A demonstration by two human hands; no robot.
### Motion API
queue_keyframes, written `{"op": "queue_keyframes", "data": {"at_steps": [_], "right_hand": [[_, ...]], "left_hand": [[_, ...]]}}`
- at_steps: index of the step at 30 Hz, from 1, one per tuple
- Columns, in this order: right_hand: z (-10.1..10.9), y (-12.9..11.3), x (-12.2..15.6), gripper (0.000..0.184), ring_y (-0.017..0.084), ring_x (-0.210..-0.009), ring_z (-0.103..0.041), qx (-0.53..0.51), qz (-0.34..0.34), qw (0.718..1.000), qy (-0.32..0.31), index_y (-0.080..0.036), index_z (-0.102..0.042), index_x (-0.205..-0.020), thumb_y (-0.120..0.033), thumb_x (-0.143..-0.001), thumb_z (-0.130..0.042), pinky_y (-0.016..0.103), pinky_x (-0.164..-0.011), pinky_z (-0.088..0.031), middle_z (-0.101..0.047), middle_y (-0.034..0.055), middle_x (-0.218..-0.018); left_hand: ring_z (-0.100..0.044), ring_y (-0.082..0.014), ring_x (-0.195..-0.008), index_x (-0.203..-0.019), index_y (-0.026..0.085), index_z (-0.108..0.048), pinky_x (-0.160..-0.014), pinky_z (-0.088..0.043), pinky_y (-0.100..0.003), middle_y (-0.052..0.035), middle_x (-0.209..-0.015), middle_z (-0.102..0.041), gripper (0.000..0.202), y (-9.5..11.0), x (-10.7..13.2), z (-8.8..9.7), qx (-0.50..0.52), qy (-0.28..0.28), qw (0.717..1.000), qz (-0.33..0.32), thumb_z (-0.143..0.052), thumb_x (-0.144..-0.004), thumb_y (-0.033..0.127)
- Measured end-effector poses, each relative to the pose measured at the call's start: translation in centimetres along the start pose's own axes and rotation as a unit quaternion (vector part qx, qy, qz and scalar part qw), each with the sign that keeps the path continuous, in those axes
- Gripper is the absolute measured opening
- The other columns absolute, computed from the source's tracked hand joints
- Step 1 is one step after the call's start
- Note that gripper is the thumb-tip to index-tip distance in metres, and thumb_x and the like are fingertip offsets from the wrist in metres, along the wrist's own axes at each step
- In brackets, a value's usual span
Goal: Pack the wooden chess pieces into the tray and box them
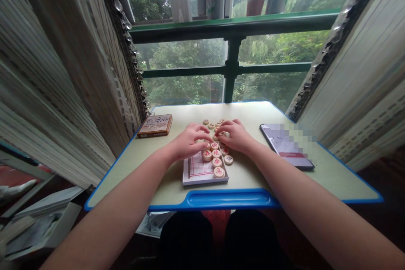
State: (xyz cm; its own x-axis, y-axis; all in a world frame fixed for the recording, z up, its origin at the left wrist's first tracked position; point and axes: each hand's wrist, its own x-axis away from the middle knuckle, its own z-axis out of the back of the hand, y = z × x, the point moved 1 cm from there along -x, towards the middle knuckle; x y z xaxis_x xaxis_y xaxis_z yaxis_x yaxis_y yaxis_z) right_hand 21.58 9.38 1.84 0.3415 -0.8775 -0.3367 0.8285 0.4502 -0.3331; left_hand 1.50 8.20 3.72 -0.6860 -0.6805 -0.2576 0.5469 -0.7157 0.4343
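A small white tray (198, 175) with red grid lines lies near the front of the table, holding several round wooden chess discs (217, 162) with red characters. More discs (210, 123) lie loose on the tabletop behind it. My left hand (190, 140) rests palm down at the tray's far left corner, fingers curled over discs. My right hand (234, 135) is beside it at the far right corner, fingers bent and touching discs. Whether either hand has a disc pinched is hidden by the fingers.
The pale green table (332, 173) has a blue rim and a blue groove (226, 198) at its front edge. A brown box (155, 125) sits at the left back, a phone (286, 145) at the right. Blinds flank a green-framed window with bottles on the sill.
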Motion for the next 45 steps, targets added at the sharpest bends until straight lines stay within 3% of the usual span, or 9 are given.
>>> {"op": "queue_keyframes", "data": {"at_steps": [5, 13, 19, 23, 27, 31, 40, 45], "right_hand": [[-0.2, 0.1, -0.1, 0.02, 0.022, -0.092, -0.048, 0.016, 0.003, 1.0, 0.003, -0.023, -0.074, -0.086, -0.028, -0.078, -0.057, 0.035, -0.092, -0.032, -0.064, 0.0069, -0.101], [-0.4, 0.4, -0.1, 0.02, 0.02, -0.089, -0.05, 0.035, 0.008, 0.999, -0.008, -0.024, -0.072, -0.088, -0.027, -0.078, -0.055, 0.032, -0.088, -0.033, -0.065, 0.0055, -0.095], [-0.1, 0.1, 0.0, 0.019, 0.021, -0.09, -0.05, 0.037, -0.007, 0.999, -0.007, -0.024, -0.072, -0.088, -0.029, -0.079, -0.056, 0.032, -0.088, -0.034, -0.066, 0.0053, -0.095], [0.2, -0.2, 0.2, 0.019, 0.021, -0.092, -0.05, 0.043, -0.02, 0.999, -0.004, -0.024, -0.073, -0.087, -0.029, -0.079, -0.056, 0.031, -0.087, -0.035, -0.065, 0.0058, -0.097], [0.1, -0.1, 0.2, 0.026, 0.021, -0.093, -0.05, 0.051, -0.017, 0.999, 0.001, -0.024, -0.072, -0.097, -0.037, -0.08, -0.057, 0.033, -0.09, -0.035, -0.062, 0.0077, -0.103], [0.0, -0.1, 0.0, 0.026, 0.021, -0.093, -0.051, 0.054, -0.025, 0.998, -0.019, -0.024, -0.074, -0.091, -0.04, -0.08, -0.058, 0.034, -0.092, -0.033, -0.063, 0.0076, -0.099], [1.5, -0.4, 0.6, 0.018, 0.025, -0.09, -0.049, 0.08, -0.072, 0.994, -0.008, -0.022, -0.072, -0.078, -0.036, -0.075, -0.06, 0.035, -0.079, -0.04, -0.065, 0.0083, -0.089], [2.3, -1.7, 0.8, 0.021, 0.022, -0.089, -0.053, -0.008, -0.004, 0.999, 0.049, -0.02, -0.07, -0.082, -0.038, -0.077, -0.06, 0.034, -0.083, -0.042, -0.062, 0.008, -0.095]], "left_hand": [[-0.034, -0.0259, -0.121, -0.1, 0.029, -0.072, -0.107, -0.026, -0.044, -0.0045, -0.126, -0.051, 0.027, 0.0, 0.0, -0.6, -0.023, -0.029, 0.999, 0.008, -0.05, -0.084, 0.023], [-0.045, -0.022, -0.111, -0.1, 0.023, -0.07, -0.102, -0.032, -0.04, -0.0027, -0.12, -0.06, 0.033, 0.1, -0.4, -0.8, -0.031, -0.039, 0.998, -0.047, -0.039, -0.089, 0.022], [-0.053, -0.0209, -0.101, -0.1, 0.017, -0.069, -0.094, -0.039, -0.036, -0.0076, -0.106, -0.066, 0.03, -0.1, -0.2, -0.8, -0.038, 0.025, 0.996, -0.073, -0.043, -0.086, 0.022], [-0.055, -0.0205, -0.097, -0.093, 0.017, -0.07, -0.09, -0.042, -0.035, -0.0074, -0.099, -0.066, 0.027, -0.5, -0.2, -0.4, -0.044, 0.087, 0.994, -0.045, -0.045, -0.083, 0.02], [-0.058, -0.0184, -0.088, -0.087, 0.016, -0.07, -0.084, -0.045, -0.032, -0.0054, -0.09, -0.067, 0.027, -1.2, -0.3, -0.2, -0.052, 0.111, 0.992, 0.008, -0.044, -0.08, 0.017], [-0.06, -0.0154, -0.079, -0.082, 0.016, -0.07, -0.075, -0.047, -0.027, -0.0034, -0.086, -0.067, 0.025, -2.1, -0.2, -0.4, -0.046, 0.082, 0.994, 0.048, -0.046, -0.073, 0.012], [-0.058, -0.0159, -0.075, -0.074, 0.016, -0.068, -0.069, -0.043, -0.025, -0.0037, -0.079, -0.066, 0.02, -1.9, 0.1, 0.3, -0.099, 0.019, 0.994, 0.05, -0.049, -0.07, 0.012], [-0.056, -0.0144, -0.068, -0.077, 0.017, -0.066, -0.063, -0.04, -0.024, -0.0019, -0.077, -0.067, 0.016, -1.7, 0.2, 0.3, -0.096, -0.003, 0.993, 0.071, -0.052, -0.07, 0.018]]}}
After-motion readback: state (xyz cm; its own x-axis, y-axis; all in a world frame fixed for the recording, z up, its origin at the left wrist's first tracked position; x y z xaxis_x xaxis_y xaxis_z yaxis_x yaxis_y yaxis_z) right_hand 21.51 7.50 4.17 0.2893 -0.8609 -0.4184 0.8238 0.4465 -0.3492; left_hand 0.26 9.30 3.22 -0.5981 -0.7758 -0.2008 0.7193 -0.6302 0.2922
